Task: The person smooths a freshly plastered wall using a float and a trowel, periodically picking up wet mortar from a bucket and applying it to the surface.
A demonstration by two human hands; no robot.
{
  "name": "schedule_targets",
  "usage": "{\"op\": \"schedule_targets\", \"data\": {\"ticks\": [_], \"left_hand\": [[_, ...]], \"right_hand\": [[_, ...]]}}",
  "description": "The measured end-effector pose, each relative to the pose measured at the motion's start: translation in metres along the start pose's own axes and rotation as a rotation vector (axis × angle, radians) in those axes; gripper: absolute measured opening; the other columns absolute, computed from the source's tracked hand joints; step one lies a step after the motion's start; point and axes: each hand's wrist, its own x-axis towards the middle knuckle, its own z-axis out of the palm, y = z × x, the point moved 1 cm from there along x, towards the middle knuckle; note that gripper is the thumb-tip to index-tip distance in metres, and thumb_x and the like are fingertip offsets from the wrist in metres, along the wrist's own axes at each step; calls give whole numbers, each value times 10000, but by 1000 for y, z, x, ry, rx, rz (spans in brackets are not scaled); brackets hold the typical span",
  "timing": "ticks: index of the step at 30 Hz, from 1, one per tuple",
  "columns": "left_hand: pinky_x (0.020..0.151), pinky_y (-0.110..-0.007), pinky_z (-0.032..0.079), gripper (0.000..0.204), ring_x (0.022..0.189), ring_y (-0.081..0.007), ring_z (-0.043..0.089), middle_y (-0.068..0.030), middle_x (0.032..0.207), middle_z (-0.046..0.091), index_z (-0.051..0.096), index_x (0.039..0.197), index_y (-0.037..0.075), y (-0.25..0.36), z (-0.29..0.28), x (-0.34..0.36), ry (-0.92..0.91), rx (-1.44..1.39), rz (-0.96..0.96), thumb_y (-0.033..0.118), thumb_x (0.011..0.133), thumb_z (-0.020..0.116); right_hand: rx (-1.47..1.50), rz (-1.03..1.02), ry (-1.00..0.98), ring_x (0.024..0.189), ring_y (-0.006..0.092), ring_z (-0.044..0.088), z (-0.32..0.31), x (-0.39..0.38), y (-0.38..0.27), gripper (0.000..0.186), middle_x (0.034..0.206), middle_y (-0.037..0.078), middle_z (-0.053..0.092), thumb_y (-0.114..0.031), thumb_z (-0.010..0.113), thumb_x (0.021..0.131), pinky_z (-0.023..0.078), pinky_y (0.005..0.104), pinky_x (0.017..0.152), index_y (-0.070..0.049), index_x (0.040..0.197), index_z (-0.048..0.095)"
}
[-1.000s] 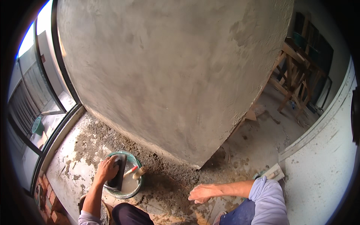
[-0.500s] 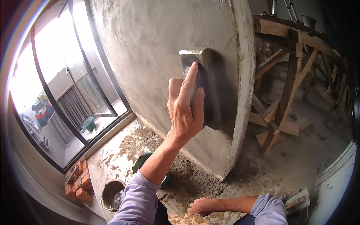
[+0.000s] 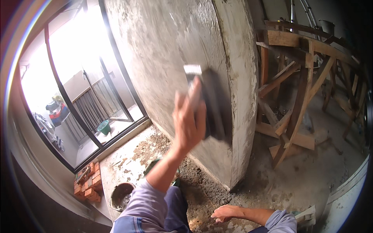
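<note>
My left hand is closed round the handle of a plastering trowel, its index finger stretched along the top. The dark blade, blurred by motion, lies against or very close to the grey plastered wall, near the corner edge. A pale end of the tool shows above the fingertip. Low at the right, my right hand hangs above the floor with loosely bent fingers and nothing visible in them. Wet, shiny plaster streaks show on the wall above the trowel.
Below my left arm stand a mortar bucket and a partly hidden green bucket. Bricks are stacked by the glazed door frame. Wooden trestles stand right of the wall corner. Mortar crumbs line the wall's foot.
The view has shifted, with wetter plaster showing on the wall. My left hand and the trowel sit slightly lower in view. My right hand appears slightly further right.
</note>
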Motion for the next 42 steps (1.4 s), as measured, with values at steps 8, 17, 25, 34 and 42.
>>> {"op": "schedule_targets", "data": {"ticks": [8, 17, 25, 34, 42], "left_hand": [[723, -415, 489, 483, 797, -314, 585, -154, 919, 541, 553, 1447, 109, -35, -14, 103, 45, 91, -17, 113, 964, 566], [678, -371, 504, 518, 790, -249, 544, -130, 928, 500, 537, 1464, 94, 10, 0, -34, -39, -87, -106, 72, 947, 555], [923, -462, 508, 463, 1001, -380, 633, -218, 1090, 636, 584, 1416, 156, -63, -9, 152, 210, 15, 62, 149, 954, 578], [993, -457, 473, 455, 1127, -404, 611, -265, 1226, 645, 554, 1409, 42, -58, -9, 125, 109, -68, 11, 121, 964, 511], [725, -385, 518, 511, 815, -284, 559, -180, 987, 573, 565, 1430, 71, 2, 0, -53, -66, -79, -294, 37, 920, 555]], "right_hand": [[-85, 110, -15, 994, 430, 659, 0, -10, 7, 361, 1015, 215, 690, -323, 594, 957, 537, 525, 815, -24, 1154, 637], [24, 28, -78, 1066, 441, 630, 16, -12, 17, 421, 1077, 233, 675, -340, 585, 965, 522, 528, 865, -34, 1253, 599], [-64, 179, -22, 1042, 446, 643, -4, -28, 27, 435, 1091, 267, 675, -315, 583, 982, 525, 516, 865, -4, 1287, 595], [-14, 224, -126, 1099, 446, 627, 3, -18, 37, 498, 1168, 251, 668, -338, 578, 983, 511, 514, 923, -26, 1371, 557], [-7, 199, -110, 1138, 420, 632, 5, -4, 51, 449, 1171, 234, 685, -319, 602, 936, 515, 509, 950, -35, 1282, 629]]}}
